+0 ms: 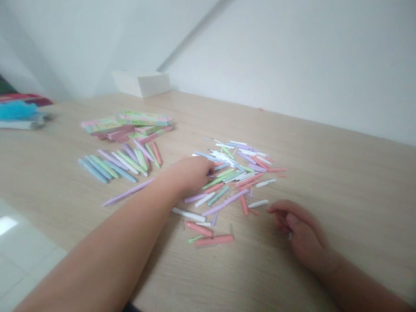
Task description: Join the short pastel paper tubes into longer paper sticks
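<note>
A loose heap of pastel pen parts (232, 169) lies in the middle of the table: barrels, caps and thin refills in white, pink, green, blue and purple. Over its left edge reaches my left hand (196, 171), its fingertips down among the parts and mostly hidden behind the hand. My right hand (303, 236) rests just right of the heap, fingers curled in with the thumb against them. A small pale bit shows under its thumb, too blurred to name. The closest piece to it is a white barrel (258, 203). Two pink barrels (214, 239) lie nearest to me.
Assembled-looking pens (121, 162) lie in a row left of the heap, with one purple pen (128, 193) apart, partly behind my left forearm. Behind them are stacked pastel boxes (130, 125). A white box (143, 83) stands against the wall. Blue material (17, 110) sits far left.
</note>
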`<state>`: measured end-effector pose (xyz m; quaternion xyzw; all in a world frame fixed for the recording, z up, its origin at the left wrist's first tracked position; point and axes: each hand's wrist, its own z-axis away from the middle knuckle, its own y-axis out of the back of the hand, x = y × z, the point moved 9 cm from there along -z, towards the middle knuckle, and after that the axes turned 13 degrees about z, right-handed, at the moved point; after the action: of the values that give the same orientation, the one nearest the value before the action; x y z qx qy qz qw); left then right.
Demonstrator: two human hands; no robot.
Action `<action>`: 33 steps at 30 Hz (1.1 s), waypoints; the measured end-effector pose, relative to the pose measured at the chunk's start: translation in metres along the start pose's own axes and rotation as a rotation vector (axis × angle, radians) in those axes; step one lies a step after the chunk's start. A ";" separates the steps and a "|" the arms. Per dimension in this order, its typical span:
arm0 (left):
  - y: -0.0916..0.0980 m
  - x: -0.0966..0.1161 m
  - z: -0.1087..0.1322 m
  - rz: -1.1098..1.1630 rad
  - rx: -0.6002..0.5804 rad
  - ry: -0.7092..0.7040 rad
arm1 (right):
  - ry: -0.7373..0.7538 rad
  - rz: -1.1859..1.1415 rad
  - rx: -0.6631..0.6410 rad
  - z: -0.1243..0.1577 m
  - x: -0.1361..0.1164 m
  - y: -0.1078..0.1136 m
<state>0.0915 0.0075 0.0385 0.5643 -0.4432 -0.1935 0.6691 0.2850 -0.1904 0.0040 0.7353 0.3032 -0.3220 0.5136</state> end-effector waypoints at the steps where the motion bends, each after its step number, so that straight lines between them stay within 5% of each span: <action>1: 0.000 0.002 -0.001 -0.007 0.019 -0.011 | -0.002 0.007 0.000 0.000 -0.001 0.000; 15: -0.004 0.023 -0.010 -0.126 0.199 -0.013 | 0.058 0.012 -0.018 0.001 -0.004 -0.004; 21: 0.002 0.007 -0.010 0.040 0.229 0.101 | 0.059 -0.019 -0.040 0.001 -0.003 -0.007; 33: 0.006 0.007 -0.007 0.227 0.245 0.021 | 0.023 0.024 -0.050 0.002 0.002 -0.004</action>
<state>0.0994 0.0082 0.0468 0.5900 -0.5172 -0.0554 0.6175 0.2830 -0.1914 -0.0002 0.7293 0.3081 -0.2997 0.5323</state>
